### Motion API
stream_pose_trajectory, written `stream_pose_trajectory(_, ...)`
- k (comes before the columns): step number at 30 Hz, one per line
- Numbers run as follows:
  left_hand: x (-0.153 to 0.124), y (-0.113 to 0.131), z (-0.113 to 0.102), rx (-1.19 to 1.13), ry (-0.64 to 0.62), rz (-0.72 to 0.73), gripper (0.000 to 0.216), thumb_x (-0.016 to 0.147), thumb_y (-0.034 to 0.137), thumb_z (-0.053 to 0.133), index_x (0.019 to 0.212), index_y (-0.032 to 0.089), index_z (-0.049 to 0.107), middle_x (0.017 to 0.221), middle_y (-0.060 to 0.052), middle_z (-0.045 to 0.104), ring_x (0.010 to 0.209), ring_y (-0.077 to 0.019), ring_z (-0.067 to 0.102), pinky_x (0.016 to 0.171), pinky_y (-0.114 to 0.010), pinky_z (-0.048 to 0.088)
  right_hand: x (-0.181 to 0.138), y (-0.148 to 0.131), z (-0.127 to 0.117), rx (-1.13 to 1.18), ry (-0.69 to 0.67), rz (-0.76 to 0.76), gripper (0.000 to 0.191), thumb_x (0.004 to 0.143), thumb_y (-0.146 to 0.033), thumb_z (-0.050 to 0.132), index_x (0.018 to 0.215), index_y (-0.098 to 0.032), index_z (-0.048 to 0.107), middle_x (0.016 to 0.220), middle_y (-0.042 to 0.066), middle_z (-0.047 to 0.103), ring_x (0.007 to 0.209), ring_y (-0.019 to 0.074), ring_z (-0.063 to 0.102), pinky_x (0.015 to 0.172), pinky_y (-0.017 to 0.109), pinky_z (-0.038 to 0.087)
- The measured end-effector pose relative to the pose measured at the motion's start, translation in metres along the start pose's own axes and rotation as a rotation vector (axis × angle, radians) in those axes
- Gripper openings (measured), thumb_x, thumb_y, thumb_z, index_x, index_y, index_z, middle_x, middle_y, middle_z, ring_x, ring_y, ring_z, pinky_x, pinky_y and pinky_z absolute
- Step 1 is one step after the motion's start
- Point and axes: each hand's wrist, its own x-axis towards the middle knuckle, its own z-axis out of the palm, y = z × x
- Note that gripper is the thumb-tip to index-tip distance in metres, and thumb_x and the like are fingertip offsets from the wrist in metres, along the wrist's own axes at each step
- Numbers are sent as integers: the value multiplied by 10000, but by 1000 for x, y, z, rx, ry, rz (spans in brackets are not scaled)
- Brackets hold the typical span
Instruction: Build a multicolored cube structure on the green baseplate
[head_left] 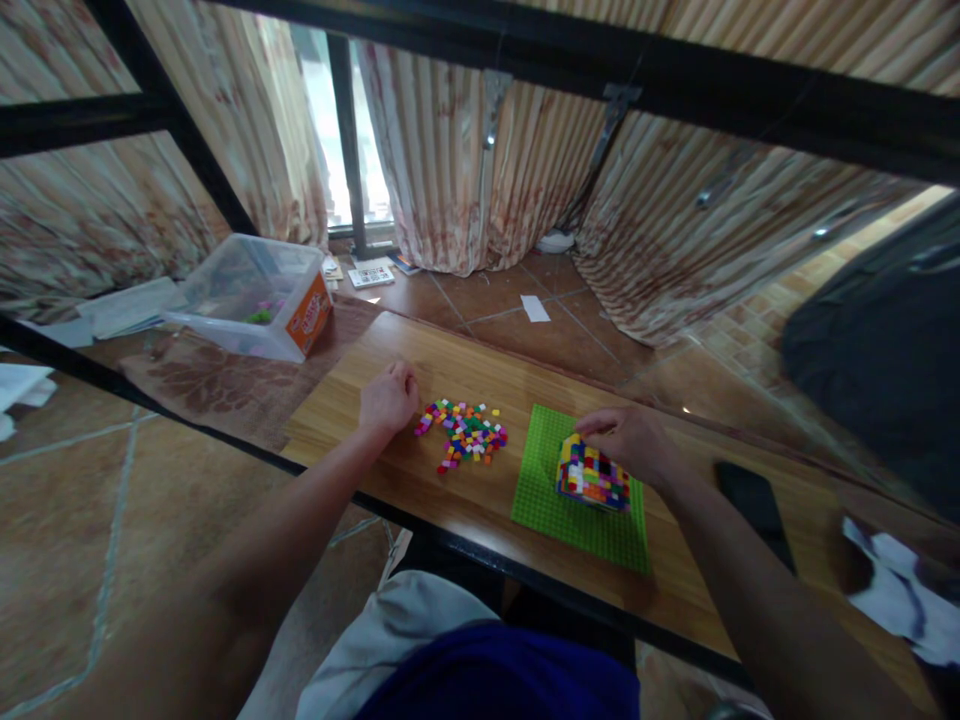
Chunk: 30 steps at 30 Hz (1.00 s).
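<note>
Loose toy bricks [471, 432] in many colours lie in a flat pile on the wooden table. Just left of the pile, my left hand [390, 398] rests with its fingers curled in, and whatever may be inside them is hidden. A green studded baseplate [540, 490] lies to the right of the pile. On it stands a small, multicoloured block built of toy bricks [592, 475], with a sloping face towards me. My right hand [626, 440] is at its upper back edge, fingers pinched together; anything between the fingertips is too small to make out.
A dark phone [754, 505] and crumpled white paper [904, 590] lie towards the table's right end. Beyond the left end, a clear plastic box [255, 335] with an orange label stands on a brown mat [217, 395]. A dark metal bar [525, 40] crosses above.
</note>
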Motion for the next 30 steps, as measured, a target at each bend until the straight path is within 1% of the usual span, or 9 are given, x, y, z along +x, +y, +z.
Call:
stream_pose_trajectory(5,0,0,0,-4,5,5,222,939,242,403,1008,211,611,1048,-84,676,946,-236,645,742,-320,448,9,4,-6,196,-111,34,247,638,-221,650,841,-173,783,690,17,748,587,158,667,552,239,487)
stream_pose_trajectory(9,0,0,0,-12,-7,1,230,941,242,398,1011,213,615,1051,-90,672,958,-236,638,760,-323,451,13,7,-7,220,-136,46,280,613,-208,657,860,-176,784,680,13,740,569,148,653,518,226,467)
stream_pose_trajectory(15,0,0,-1,-3,-7,0,228,946,246,395,1009,214,612,1057,-89,669,951,-230,638,743,-317,448,15,3,-5,160,-131,132,305,614,-168,669,896,-173,786,721,17,750,564,142,648,534,232,478)
stream_pose_trajectory(18,-1,0,-1,-4,-8,7,227,948,246,392,1009,211,608,1057,-93,669,955,-232,638,748,-317,447,16,3,-5,164,-125,124,288,619,-158,672,883,-166,784,736,31,755,608,157,671,559,238,493)
stream_pose_trajectory(22,-1,0,0,-12,9,11,213,944,247,400,994,214,605,1038,-87,672,947,-238,641,732,-322,443,13,7,-7,219,-203,79,266,642,-199,690,890,-151,772,774,56,767,661,185,700,612,273,533)
stream_pose_trajectory(24,-1,0,0,-14,7,8,209,943,246,404,988,216,606,1033,-85,672,939,-239,643,725,-324,441,8,5,-8,165,-160,44,276,670,-238,701,926,-157,768,856,73,777,737,210,717,689,319,554)
stream_pose_trajectory(26,-1,0,0,-14,1,4,209,942,245,406,989,215,608,1032,-86,671,938,-238,643,723,-323,440,0,-3,-6,49,-16,-5,259,715,-252,683,949,-180,766,949,84,775,839,233,720,800,373,548)
stream_pose_trajectory(28,-1,0,0,-16,0,4,213,942,245,406,997,214,610,1033,-88,670,937,-238,642,722,-324,440,-10,-17,3,-49,141,-85,222,770,-249,643,952,-212,764,1005,79,766,929,240,704,894,404,516)
stream_pose_trajectory(30,-1,0,0,-18,-1,1,221,944,246,403,1007,212,612,1038,-90,669,940,-239,640,729,-326,441,-22,-36,21,-51,189,-172,195,818,-250,607,941,-232,757,1003,64,759,963,225,686,919,384,495)
